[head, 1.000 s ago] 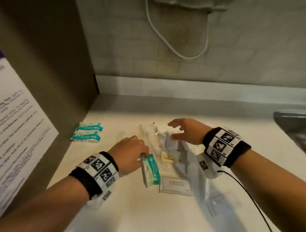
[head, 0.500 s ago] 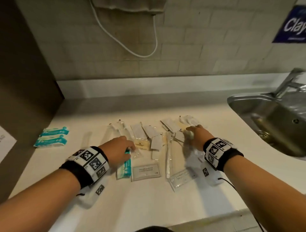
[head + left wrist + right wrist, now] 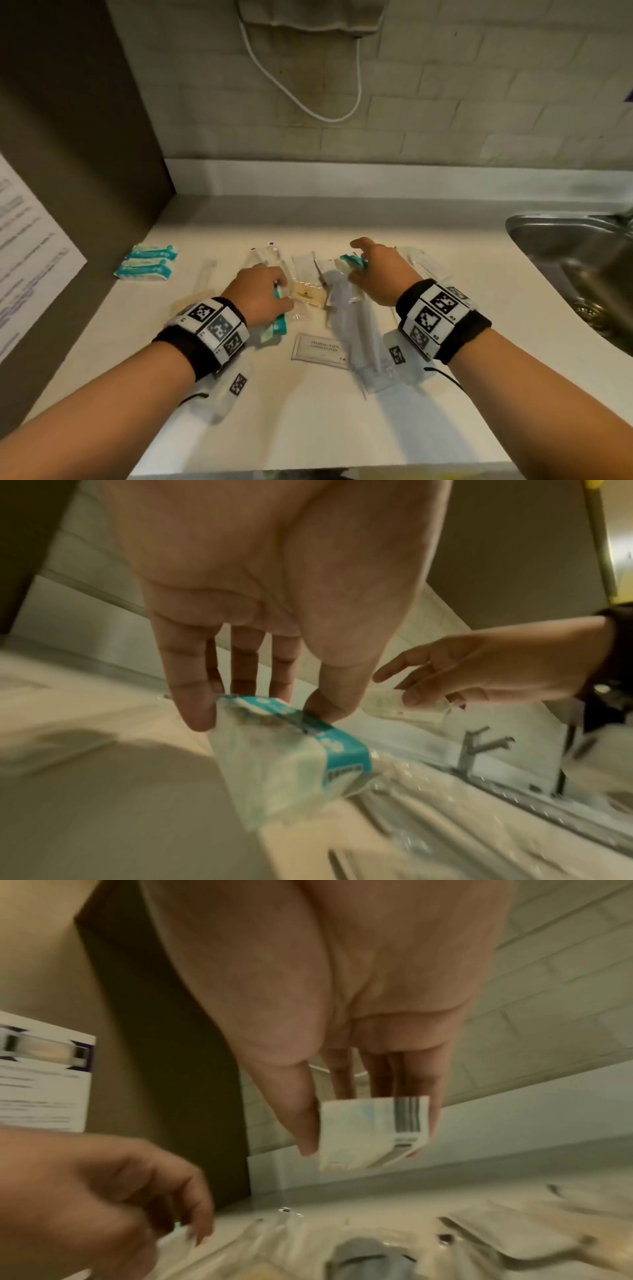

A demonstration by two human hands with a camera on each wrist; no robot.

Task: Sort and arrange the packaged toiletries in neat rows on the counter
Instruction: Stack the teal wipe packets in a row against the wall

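Note:
My left hand (image 3: 263, 298) pinches a teal-and-white soap packet (image 3: 291, 753) between thumb and fingers, just above the white counter (image 3: 308, 428); its lower end shows under the hand (image 3: 278, 327). My right hand (image 3: 373, 270) is lifted over the pile and pinches a second teal-and-white packet (image 3: 351, 262), whose barcode side (image 3: 373, 1129) shows in the right wrist view. Two more teal packets (image 3: 147, 263) lie side by side at the counter's left. Between the hands lie a shampoo sachet (image 3: 320, 346), a small beige packet (image 3: 308, 294) and several clear wrapped items (image 3: 363, 329).
A steel sink (image 3: 582, 270) with a tap (image 3: 479, 746) is set into the counter at the right. A dark panel (image 3: 68, 171) with a printed sheet (image 3: 24, 253) walls off the left. A white cord (image 3: 308, 85) hangs on the tiled back wall.
The right hand has picked a teal packet out of the pile and raised it. The left hand still holds its packet. The head view has swung back left.

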